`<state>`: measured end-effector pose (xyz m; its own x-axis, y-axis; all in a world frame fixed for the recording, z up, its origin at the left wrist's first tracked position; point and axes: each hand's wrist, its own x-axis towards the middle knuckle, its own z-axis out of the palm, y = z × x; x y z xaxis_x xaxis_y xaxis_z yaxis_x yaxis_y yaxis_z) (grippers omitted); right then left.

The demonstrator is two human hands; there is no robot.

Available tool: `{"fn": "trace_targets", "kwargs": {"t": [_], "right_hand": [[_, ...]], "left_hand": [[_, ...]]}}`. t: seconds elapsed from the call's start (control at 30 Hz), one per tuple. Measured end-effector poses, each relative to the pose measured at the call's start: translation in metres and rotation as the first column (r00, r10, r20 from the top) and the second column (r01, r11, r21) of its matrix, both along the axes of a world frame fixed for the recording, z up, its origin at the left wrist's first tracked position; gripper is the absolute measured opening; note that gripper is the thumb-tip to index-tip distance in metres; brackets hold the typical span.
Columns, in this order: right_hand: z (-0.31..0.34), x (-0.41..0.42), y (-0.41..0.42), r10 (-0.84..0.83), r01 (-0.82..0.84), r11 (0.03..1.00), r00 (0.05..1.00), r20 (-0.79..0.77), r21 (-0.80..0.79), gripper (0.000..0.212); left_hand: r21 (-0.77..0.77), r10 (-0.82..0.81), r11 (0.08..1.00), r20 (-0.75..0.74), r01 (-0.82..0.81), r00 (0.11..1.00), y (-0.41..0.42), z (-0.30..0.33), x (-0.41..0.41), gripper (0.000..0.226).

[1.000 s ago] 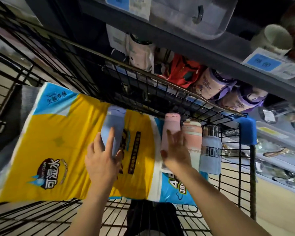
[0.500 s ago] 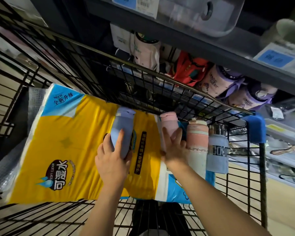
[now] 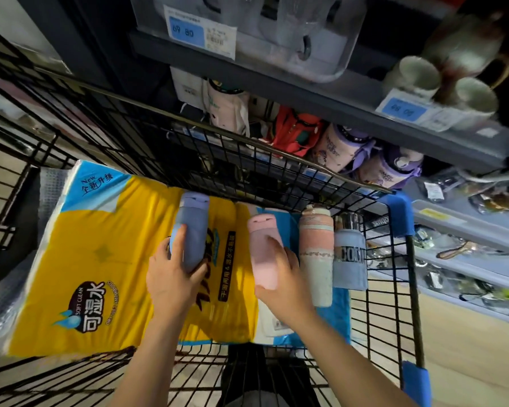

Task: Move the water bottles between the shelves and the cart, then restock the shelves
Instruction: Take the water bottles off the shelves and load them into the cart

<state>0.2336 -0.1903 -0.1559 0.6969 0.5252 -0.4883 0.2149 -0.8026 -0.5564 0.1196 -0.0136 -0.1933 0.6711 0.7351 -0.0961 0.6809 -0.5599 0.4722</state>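
Head view, looking down into a black wire cart [image 3: 391, 327] drawn up against dark store shelves [image 3: 321, 113]. Left hand [image 3: 171, 277]: fingers and thumb curled round the lower end of a blue bottle [image 3: 191, 227], which lies lengthwise on a large yellow-and-blue tissue pack [image 3: 100, 259] filling the cart's left and middle. Right hand [image 3: 282, 277]: wrapped round the lower half of a pink bottle [image 3: 262, 245], thumb at its base, fingers along its right side; whether the bottle is lifted clear of the pack cannot be told. The two hands are apart, one bottle in each. Just right of the pink bottle: a pink-and-white banded bottle [image 3: 316, 254], lid toward the shelves. Beside that, against the cart's right wall: a pale blue sleeved bottle [image 3: 350, 257] with a metal top and dark lettering. Cart corner carries a blue bumper [image 3: 400, 212]. Shelf behind the cart's front rail: a cream pouched bottle [image 3: 227, 110], a red carrier [image 3: 294, 130], two purple-lidded bottles [image 3: 365, 160], all tipped toward the camera. Upper shelf: blue price tags [image 3: 185, 32], a clear plastic container [image 3: 291, 33], pale mugs [image 3: 417, 76] at right.
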Motion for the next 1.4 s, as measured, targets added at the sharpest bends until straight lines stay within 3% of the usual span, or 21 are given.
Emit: {"fn": "trace_targets", "kwargs": {"t": [0.17,0.33,0.6,0.8,0.93,1.07,1.23,1.33,1.4], "right_hand": [[0.035,-0.005,-0.03,-0.105,0.144,0.966,0.977,-0.184,0.214,0.088],[0.072,-0.003,-0.068,-0.19,0.331,0.824,0.926,-0.326,0.459,0.091],[0.133,0.012,-0.18,-0.226,0.353,0.582,0.936,-0.271,0.733,0.089],[0.166,0.022,-0.306,-0.354,0.347,0.439,0.915,-0.196,0.829,0.088],[0.186,0.035,-0.402,-0.467,0.345,0.354,0.87,-0.155,0.869,0.093],[0.209,0.045,-0.497,-0.634,0.354,0.284,0.767,-0.103,0.891,0.097],[0.224,0.065,-0.588,-0.829,0.367,0.131,0.55,-0.101,0.921,0.1],[0.225,0.088,-0.624,-0.902,0.355,0.02,0.409,-0.136,0.934,0.104],[0.225,0.108,-0.644,-0.931,0.32,-0.039,0.332,-0.151,0.947,0.107]], "left_hand": [[-0.003,-0.052,0.999,0.137,0.053,0.989,-0.01,0.018,-0.003,0.096],[0.09,-0.114,0.992,0.339,0.089,0.934,-0.051,0.061,0.016,0.083],[-0.014,-0.094,0.991,0.624,0.132,0.776,-0.177,0.141,0.041,0.074],[0.003,-0.126,0.983,0.734,0.182,0.667,-0.297,0.184,0.062,0.076],[0.02,-0.219,0.947,0.771,0.321,0.598,-0.387,0.195,0.093,0.078],[0.032,-0.303,0.885,0.796,0.464,0.524,-0.484,0.214,0.134,0.079],[0.12,-0.461,0.756,0.796,0.643,0.392,-0.571,0.225,0.18,0.079],[0.185,-0.533,0.715,0.768,0.674,0.355,-0.6,0.225,0.217,0.091],[0.285,-0.597,0.687,0.746,0.668,0.295,-0.617,0.228,0.247,0.084]]}}
